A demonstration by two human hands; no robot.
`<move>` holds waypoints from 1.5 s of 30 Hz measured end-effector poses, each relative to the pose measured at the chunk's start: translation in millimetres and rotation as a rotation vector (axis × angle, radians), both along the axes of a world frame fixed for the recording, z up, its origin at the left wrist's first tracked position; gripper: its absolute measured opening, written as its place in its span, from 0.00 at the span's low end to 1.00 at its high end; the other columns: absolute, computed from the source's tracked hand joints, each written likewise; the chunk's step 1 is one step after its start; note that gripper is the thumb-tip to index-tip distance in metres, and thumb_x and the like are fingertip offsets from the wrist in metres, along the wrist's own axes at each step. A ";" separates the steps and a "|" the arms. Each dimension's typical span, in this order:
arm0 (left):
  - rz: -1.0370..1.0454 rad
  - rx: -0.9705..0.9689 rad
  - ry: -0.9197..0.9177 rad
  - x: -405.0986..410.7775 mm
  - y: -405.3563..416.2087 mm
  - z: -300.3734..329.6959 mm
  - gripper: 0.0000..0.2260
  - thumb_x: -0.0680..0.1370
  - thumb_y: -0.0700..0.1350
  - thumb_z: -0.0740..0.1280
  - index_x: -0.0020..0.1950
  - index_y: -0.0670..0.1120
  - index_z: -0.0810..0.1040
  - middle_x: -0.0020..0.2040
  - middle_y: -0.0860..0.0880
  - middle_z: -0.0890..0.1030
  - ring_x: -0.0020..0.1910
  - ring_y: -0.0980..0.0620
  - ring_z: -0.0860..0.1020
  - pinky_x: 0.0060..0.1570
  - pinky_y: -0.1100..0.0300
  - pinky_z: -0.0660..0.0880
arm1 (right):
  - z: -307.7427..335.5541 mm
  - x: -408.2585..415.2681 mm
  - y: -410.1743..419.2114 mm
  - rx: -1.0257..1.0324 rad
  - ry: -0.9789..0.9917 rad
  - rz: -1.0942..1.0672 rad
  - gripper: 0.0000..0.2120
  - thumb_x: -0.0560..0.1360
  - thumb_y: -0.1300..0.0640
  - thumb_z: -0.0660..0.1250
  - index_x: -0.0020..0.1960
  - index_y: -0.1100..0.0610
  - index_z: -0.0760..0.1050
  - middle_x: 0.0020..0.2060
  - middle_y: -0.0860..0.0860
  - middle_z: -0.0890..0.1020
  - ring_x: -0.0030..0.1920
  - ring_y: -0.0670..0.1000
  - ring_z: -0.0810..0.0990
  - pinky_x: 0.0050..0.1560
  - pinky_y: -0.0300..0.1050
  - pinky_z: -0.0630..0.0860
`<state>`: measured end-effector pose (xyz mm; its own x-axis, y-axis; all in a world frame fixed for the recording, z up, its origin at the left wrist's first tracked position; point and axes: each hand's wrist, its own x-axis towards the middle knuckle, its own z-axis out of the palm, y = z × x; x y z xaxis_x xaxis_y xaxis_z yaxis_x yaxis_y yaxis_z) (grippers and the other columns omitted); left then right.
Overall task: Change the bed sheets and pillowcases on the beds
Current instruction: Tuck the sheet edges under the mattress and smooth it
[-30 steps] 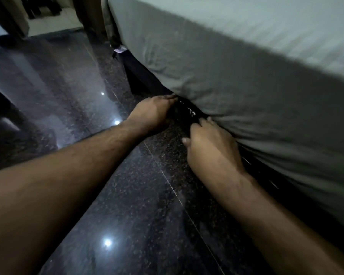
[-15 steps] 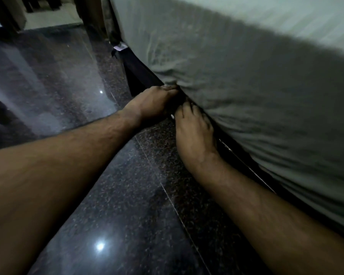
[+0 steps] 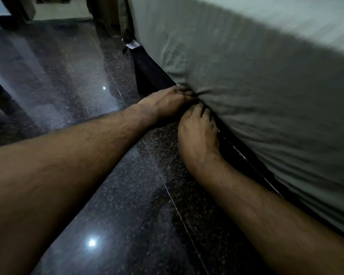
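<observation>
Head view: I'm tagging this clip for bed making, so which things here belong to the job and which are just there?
Part of the job:
- grey sheet, bunched at the mattress's lower edge
- left hand, fingers at that bunched fold
- right hand, fingertips at the sheet's edge
- dark bed frame

Just there:
- polished dark floor
- white tag at the bed corner

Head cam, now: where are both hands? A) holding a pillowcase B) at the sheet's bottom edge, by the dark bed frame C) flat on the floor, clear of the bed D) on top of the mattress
B: the left hand and right hand meet at the sheet where its lower edge bunches against the dark bed frame, fingertips hidden under the fabric.
</observation>
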<state>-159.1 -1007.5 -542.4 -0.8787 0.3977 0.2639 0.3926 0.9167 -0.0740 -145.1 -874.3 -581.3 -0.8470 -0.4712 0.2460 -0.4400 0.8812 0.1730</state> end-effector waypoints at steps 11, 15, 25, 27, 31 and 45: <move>0.326 -0.003 -0.106 4.5 8.1 4.2 0.21 0.82 0.46 0.62 0.76 0.52 0.69 0.73 0.48 0.74 0.66 0.41 0.77 0.57 0.42 0.78 | 3.1 -28.8 23.6 -0.122 -0.005 0.229 0.34 0.79 0.50 0.65 0.77 0.67 0.58 0.74 0.63 0.67 0.72 0.59 0.69 0.71 0.50 0.67; 0.291 0.039 -0.054 34.3 8.6 4.7 0.22 0.81 0.42 0.62 0.75 0.51 0.71 0.73 0.51 0.75 0.68 0.47 0.76 0.60 0.47 0.78 | -1.2 8.2 47.4 -0.182 0.032 0.307 0.30 0.77 0.58 0.68 0.75 0.66 0.65 0.73 0.63 0.69 0.75 0.60 0.66 0.74 0.54 0.66; 0.349 0.234 0.074 66.4 45.7 56.7 0.27 0.77 0.39 0.64 0.78 0.44 0.67 0.72 0.45 0.75 0.69 0.44 0.74 0.62 0.55 0.70 | 90.7 18.9 54.4 -0.247 0.290 0.321 0.24 0.77 0.60 0.62 0.71 0.67 0.70 0.71 0.66 0.70 0.75 0.63 0.65 0.76 0.57 0.61; 0.315 0.233 0.132 73.4 60.3 82.3 0.26 0.78 0.39 0.65 0.77 0.42 0.68 0.72 0.44 0.74 0.69 0.45 0.74 0.61 0.59 0.68 | 121.1 23.4 62.9 -0.294 0.325 0.291 0.21 0.78 0.59 0.61 0.68 0.65 0.72 0.70 0.64 0.72 0.74 0.63 0.67 0.75 0.57 0.61; 0.351 0.274 0.162 88.5 97.0 126.1 0.26 0.81 0.41 0.62 0.79 0.41 0.64 0.78 0.43 0.66 0.76 0.48 0.67 0.71 0.62 0.61 | 187.6 34.1 94.9 -0.305 0.191 0.105 0.16 0.80 0.52 0.61 0.64 0.58 0.73 0.62 0.58 0.75 0.65 0.59 0.73 0.69 0.55 0.66; 0.488 0.530 -0.047 81.3 190.3 183.3 0.23 0.83 0.43 0.58 0.79 0.46 0.64 0.82 0.48 0.59 0.80 0.51 0.58 0.78 0.51 0.57 | 207.5 18.0 158.1 -0.207 -0.179 -0.081 0.32 0.81 0.47 0.59 0.81 0.48 0.50 0.80 0.55 0.55 0.78 0.68 0.51 0.71 0.75 0.50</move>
<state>-77.8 -817.2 -359.1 -0.9386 -0.2143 0.2702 -0.0792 0.8965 0.4359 -127.1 -716.2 -373.8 -0.9187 -0.3551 0.1731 -0.3737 0.9233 -0.0888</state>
